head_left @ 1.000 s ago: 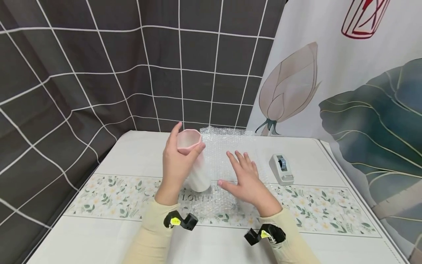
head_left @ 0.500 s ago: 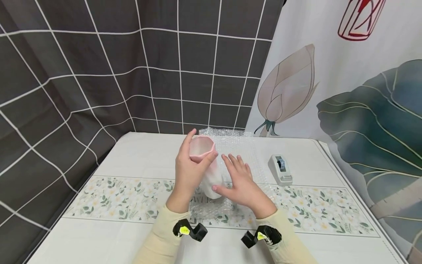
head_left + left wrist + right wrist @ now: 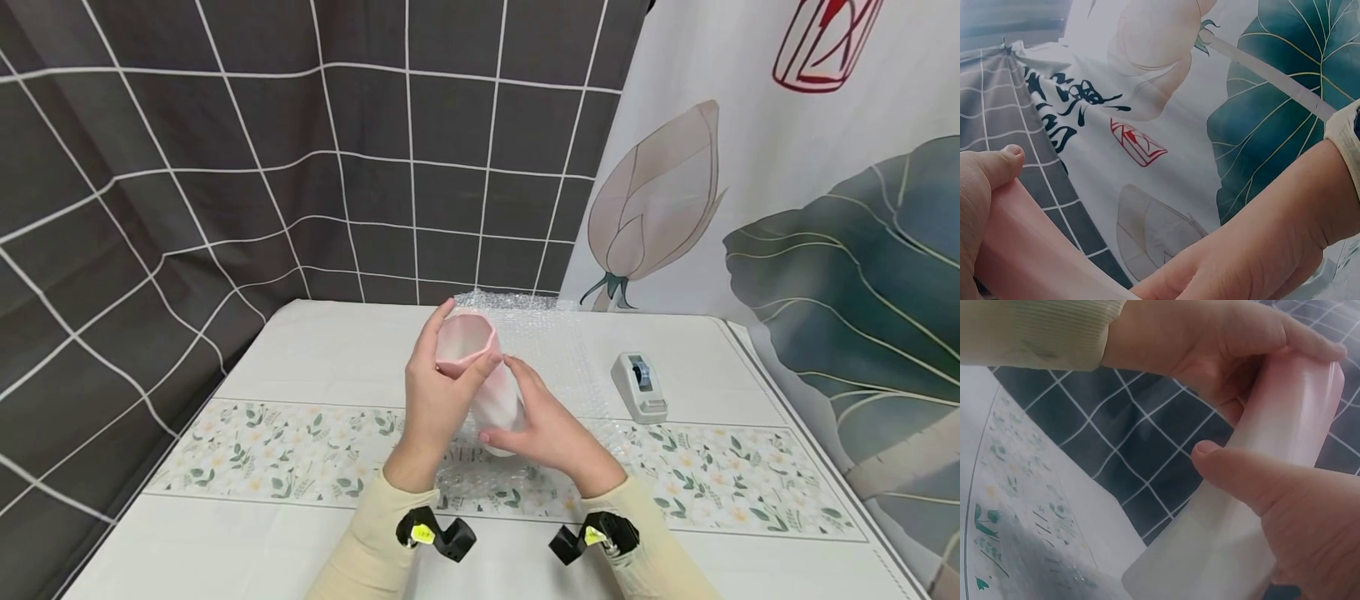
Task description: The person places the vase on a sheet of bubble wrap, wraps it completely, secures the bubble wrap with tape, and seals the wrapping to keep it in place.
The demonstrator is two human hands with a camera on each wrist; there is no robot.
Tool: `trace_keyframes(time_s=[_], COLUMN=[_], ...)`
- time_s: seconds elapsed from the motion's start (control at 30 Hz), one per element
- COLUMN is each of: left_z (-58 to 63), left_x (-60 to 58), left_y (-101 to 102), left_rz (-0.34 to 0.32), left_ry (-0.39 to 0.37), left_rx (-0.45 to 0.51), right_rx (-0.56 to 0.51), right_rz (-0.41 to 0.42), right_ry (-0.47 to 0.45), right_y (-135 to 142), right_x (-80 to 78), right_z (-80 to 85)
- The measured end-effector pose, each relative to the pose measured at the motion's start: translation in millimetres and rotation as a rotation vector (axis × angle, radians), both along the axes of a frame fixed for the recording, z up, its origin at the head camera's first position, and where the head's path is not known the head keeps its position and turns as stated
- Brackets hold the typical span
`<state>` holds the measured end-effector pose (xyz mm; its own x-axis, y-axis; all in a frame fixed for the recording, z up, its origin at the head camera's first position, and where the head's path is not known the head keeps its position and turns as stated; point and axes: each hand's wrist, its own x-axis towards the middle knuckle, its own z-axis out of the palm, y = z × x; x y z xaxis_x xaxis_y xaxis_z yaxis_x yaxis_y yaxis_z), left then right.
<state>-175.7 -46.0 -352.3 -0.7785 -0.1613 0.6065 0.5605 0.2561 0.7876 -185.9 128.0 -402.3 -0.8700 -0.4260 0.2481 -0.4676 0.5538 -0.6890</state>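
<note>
Presumably the tall, smooth, pink-and-white faceted vase (image 3: 497,400) is the thing most at risk: it tilts, pink mouth up and to the left, over the clear sheet of bubble wrap (image 3: 557,350), and I cannot tell whether its base touches the sheet. The person's left hand (image 3: 432,398) grips the rim end, thumb and fingers on opposite sides, while the right hand (image 3: 553,427) holds the white lower body, thumb laid across it. Such a slick-looking surface could slide if one hand eased off before the other was firm, and the tilt might then turn a slip into a topple; if it is ceramic, a chipped rim seems the likely cost. The thin wrap could also bunch or skid under an uneven base. The white tape dispenser with a blue roll (image 3: 640,388) lies well apart, so it seems threatened only if the vase rolled across the white tablecloth with a floral band (image 3: 315,346)
</note>
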Motion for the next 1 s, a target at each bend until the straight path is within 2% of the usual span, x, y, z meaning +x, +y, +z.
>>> trace_keyframes(time_s=[0.23,0.43,0.63,0.77,0.9,1.0], left_z=[1.4,1.6,1.9,0.6,-1.7,-4.0], left_x=[2.2,2.7,0.8,-2.2,-6.0,-10.0], left_y=[1.9,2.4,0.5,-1.2,-4.4,-8.3], left_rz=[-0.051,-0.077,-0.112,-0.14,-0.172,-0.202], left_ry=[-0.019,-0.043,-0.046,-0.078,-0.102,-0.073], left_rx=[0.056,0.106,0.128,0.144,0.162,0.18], right_rx=[-0.107,-0.102,-0.091,-0.069,-0.017,0.027], right_rz=[0.006,-0.034,-0.029,-0.03,-0.052,-0.081], right_ry=[-0.083,-0.079,-0.055,-0.031,0.027,0.077], right_y=[-0.7,-1.2,0.6,4.6,9.3,13.4], right_x=[-1.2,0.5,-0.1,-1.9,-4.5,-6.2], right_z=[-2.1,-2.1,-1.9,-1.9,-0.9,1.1])
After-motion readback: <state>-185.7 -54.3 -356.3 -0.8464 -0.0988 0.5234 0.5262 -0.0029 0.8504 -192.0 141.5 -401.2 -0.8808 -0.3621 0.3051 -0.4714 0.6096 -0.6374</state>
